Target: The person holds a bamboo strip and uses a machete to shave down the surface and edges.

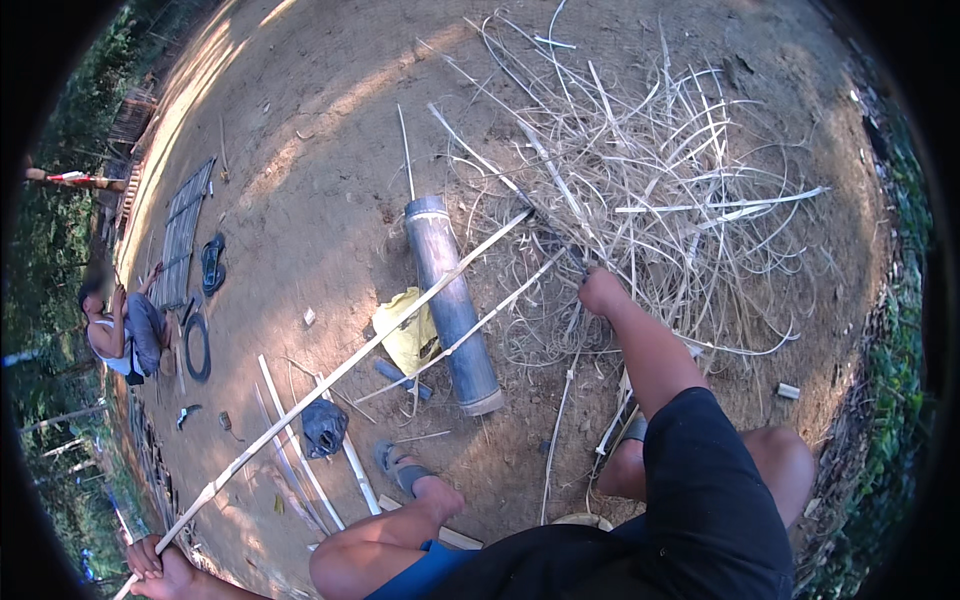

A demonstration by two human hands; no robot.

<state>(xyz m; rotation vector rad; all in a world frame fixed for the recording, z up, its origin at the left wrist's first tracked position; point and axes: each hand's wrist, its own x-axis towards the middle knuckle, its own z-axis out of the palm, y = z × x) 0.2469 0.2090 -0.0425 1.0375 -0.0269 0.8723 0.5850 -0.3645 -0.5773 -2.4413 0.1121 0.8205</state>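
Note:
My left hand (pixel 163 572), at the lower left, is wrapped round the near end of a long pale bamboo strip (pixel 340 372). That strip slants up to the right across a thick bamboo log (pixel 462 320). My right hand (pixel 603 291) is closed on the handle of a knife, beside the strip's far end. Most of the handle is hidden by my fingers. The knife's dark blade (pixel 555 238) points up and left toward the strip's tip. A second, thinner strip (pixel 480 322) crosses the log below the first.
A tangled heap of bamboo shavings (pixel 660 190) covers the ground beyond my right hand. Near my left foot lie a black plastic bag (pixel 324 428) and several strips; a yellow sack (pixel 408 335) is beside the log. Another person (pixel 125 330) sits at the far left near a sandal (pixel 212 264).

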